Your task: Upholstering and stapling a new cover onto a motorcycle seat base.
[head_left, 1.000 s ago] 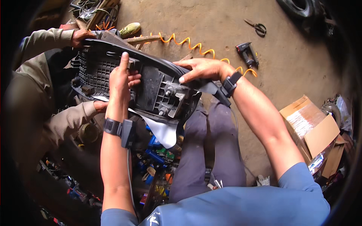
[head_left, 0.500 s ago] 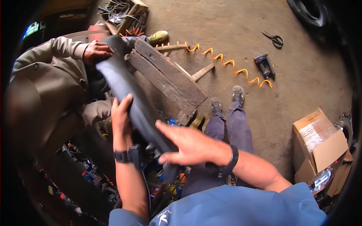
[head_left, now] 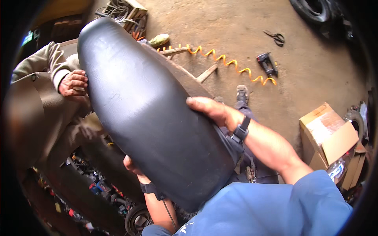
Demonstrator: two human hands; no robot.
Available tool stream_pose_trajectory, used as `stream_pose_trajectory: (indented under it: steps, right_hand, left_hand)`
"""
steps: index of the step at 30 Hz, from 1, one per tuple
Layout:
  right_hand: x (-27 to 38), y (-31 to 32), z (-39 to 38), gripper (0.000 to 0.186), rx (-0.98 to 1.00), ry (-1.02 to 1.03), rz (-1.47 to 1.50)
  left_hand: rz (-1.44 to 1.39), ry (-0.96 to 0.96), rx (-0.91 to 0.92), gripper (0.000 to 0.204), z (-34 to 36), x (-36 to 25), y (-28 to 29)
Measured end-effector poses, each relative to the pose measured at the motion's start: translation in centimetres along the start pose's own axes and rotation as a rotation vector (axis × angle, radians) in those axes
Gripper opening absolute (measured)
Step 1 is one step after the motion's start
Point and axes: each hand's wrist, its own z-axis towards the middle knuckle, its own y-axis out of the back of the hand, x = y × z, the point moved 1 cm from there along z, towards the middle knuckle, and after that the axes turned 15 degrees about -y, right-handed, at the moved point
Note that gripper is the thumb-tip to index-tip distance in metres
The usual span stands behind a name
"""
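A long black motorcycle seat point(head_left: 145, 106) slants across the view, its broad top facing up and its near end close to my blue shirt. My right hand point(head_left: 210, 109) grips its right edge, thumb on top and the other fingers hidden beneath. On the left edge, nearer to me, my left hand point(head_left: 135, 167) holds the seat from below; only part of the fingers shows. Another person's hand point(head_left: 73, 83) touches the seat's left edge farther up.
Partly hidden behind the seat is a wooden bench point(head_left: 193, 80). An orange coiled air hose point(head_left: 230, 63) runs along the floor to a staple gun point(head_left: 267, 64). Scissors point(head_left: 275, 38) lie beyond it. At right stands a cardboard box point(head_left: 325, 133); tires point(head_left: 315, 11) sit far right.
The seat has turned from edge-on to top-up and come nearer to me. My right hand has closed on its right edge. The other person's hand has moved from its far end to its left edge.
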Motion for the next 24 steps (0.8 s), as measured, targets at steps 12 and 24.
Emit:
stream_pose_trajectory:
  steps: [12, 24]
  right_hand:
    - [13.4, 11.1, 3.7, 0.082, -0.248, -0.112, -0.772]
    - [12.8, 16.8, 5.8, 0.115, -0.444, -0.102, -1.283]
  left_hand:
    - [-0.024, 0.214, -0.399, 0.025, 4.6, 18.5, 12.4]
    - [1.047, 0.262, -0.45, 0.045, 4.7, 18.1, 12.5]
